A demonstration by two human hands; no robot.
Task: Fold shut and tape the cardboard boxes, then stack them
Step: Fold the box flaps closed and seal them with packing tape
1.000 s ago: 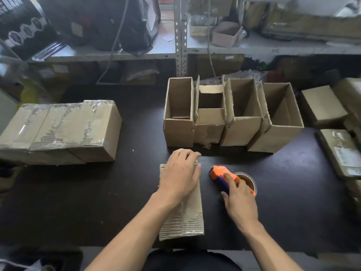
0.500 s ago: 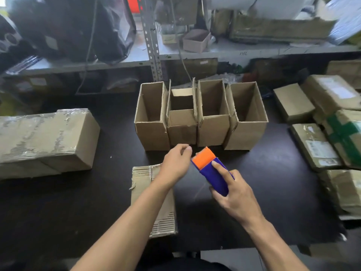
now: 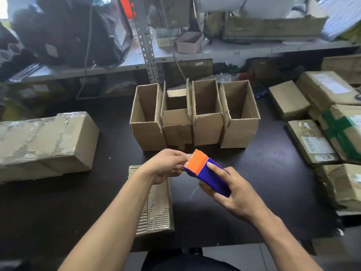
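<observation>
Tape dispenser [image 3: 208, 173], on the table a second ago, is now lifted: our right hand [image 3: 234, 194] grips it while our left hand [image 3: 166, 166] pinches the tape end at its orange head. Sealing looks imminent. Closed box [image 3: 154, 204] lies below on the black table [image 3: 58, 212]; four open boxes [image 3: 195, 114] stand behind, unobstructed.

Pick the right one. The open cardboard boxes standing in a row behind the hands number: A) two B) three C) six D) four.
D: four open-topped boxes stand side by side on the black table, just beyond the tape dispenser that the right hand holds while the left hand pinches at its orange end.
</observation>
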